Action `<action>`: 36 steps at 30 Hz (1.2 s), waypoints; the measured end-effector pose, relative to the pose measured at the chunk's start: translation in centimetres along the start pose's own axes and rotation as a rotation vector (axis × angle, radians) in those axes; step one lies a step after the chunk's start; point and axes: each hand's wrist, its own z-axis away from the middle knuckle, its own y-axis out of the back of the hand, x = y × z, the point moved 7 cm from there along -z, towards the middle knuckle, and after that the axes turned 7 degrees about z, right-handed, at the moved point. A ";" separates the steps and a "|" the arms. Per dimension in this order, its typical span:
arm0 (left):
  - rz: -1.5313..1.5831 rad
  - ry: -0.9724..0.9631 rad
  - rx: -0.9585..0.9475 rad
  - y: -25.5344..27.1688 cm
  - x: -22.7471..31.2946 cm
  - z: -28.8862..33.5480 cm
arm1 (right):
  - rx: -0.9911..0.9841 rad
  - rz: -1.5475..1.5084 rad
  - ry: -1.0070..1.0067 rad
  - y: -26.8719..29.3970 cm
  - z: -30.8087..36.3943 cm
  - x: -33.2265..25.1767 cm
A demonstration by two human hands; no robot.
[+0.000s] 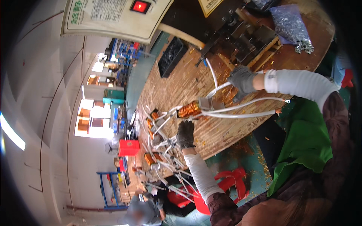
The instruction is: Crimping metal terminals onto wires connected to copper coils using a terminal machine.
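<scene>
My right hand (242, 82), in a grey glove, is closed on a white-sleeved lead (220, 89) close to a dark metal press (245, 43). My left hand (186, 135), in a darker glove, rests just beside a copper-coloured wound coil (188, 109), its fingers stretched toward it; whether they touch is hard to see. A pale metal block (205, 103) adjoins this coil. White leads (241, 114) run from it toward the table's near edge, one tipped with a metal terminal (287, 101). Another white lead (212, 71) loops up toward the press.
Several similar coils (150, 159) with tangled white leads lie further along the worn wooden table (169, 90). A black tray (172, 56) sits beyond the press. A clear bag of metal terminals (291, 24) lies beside it. Red chair (233, 182) and another person (145, 211) are at the bottom.
</scene>
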 end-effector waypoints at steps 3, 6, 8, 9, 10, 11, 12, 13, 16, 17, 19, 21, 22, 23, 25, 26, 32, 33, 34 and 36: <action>-0.465 -0.561 -0.057 -0.7 5.9 -0.2 | -0.086 0.105 0.025 -0.5 -2.6 -2.1; -1.422 -0.749 -0.444 -7.9 5.9 -0.6 | 0.037 0.127 0.098 -0.7 -2.0 -2.0; -1.822 -0.702 -0.623 -9.9 4.6 -1.6 | -0.056 0.091 0.035 0.0 -2.3 -2.3; -1.847 -0.697 -0.663 -10.5 4.2 -2.1 | -0.152 0.036 -0.021 0.0 -2.2 -2.3; -1.873 -0.691 -0.701 -11.0 3.7 -2.6 | -0.150 0.049 -0.034 -0.7 -2.9 -2.2; -1.866 -0.708 -0.694 -11.5 3.7 -2.9 | 0.062 -0.189 -0.079 0.6 -3.7 -2.4; -1.903 -0.571 -0.619 -11.1 3.4 -3.7 | 0.273 -0.427 -0.116 1.7 -4.0 -2.3; -1.931 -0.429 -0.542 -10.4 3.1 -4.3 | 0.329 -0.472 -0.124 2.0 -4.6 -2.4; -1.845 -0.491 -0.471 -11.2 3.6 -2.9 | 0.534 -0.508 -0.173 1.4 -8.0 -2.4; -1.870 -0.499 -0.464 -11.2 2.9 -3.3 | 0.613 -0.490 -0.113 2.7 -7.8 -3.5; -1.857 -0.555 -0.475 -11.2 2.3 -3.9 | 0.464 -0.405 -0.023 4.0 -7.8 -7.6; -1.777 -0.627 -0.521 -10.4 2.2 -3.6 | 0.301 -0.334 0.097 3.7 -7.4 -10.5; -1.774 -0.611 -0.518 -9.9 2.0 -4.1 | 0.405 -0.306 0.196 3.8 -6.7 -11.2; -1.807 -0.560 -0.464 -9.2 1.8 -4.7 | 0.502 -0.279 0.294 3.7 -5.4 -11.8; -1.837 -0.676 -0.441 -11.4 2.3 -3.6 | 0.690 -0.322 0.444 3.7 0.1 -9.6; -1.927 -0.561 -0.378 -10.5 3.4 -3.0 | 0.526 -0.132 0.465 2.8 0.8 -9.5; -1.897 -0.521 -0.399 -10.4 2.7 -3.7 | 0.378 0.096 0.628 1.8 3.6 -4.7; -1.899 -0.536 -0.410 -10.9 2.5 -3.5 | 0.484 0.371 0.647 3.2 3.7 -4.6; -1.902 -0.552 -0.416 -11.3 2.4 -3.3 | 0.483 0.364 0.646 4.1 3.0 -4.2; -1.901 -0.556 -0.402 -11.4 2.3 -3.2 | 0.441 0.364 0.608 5.5 1.1 -3.8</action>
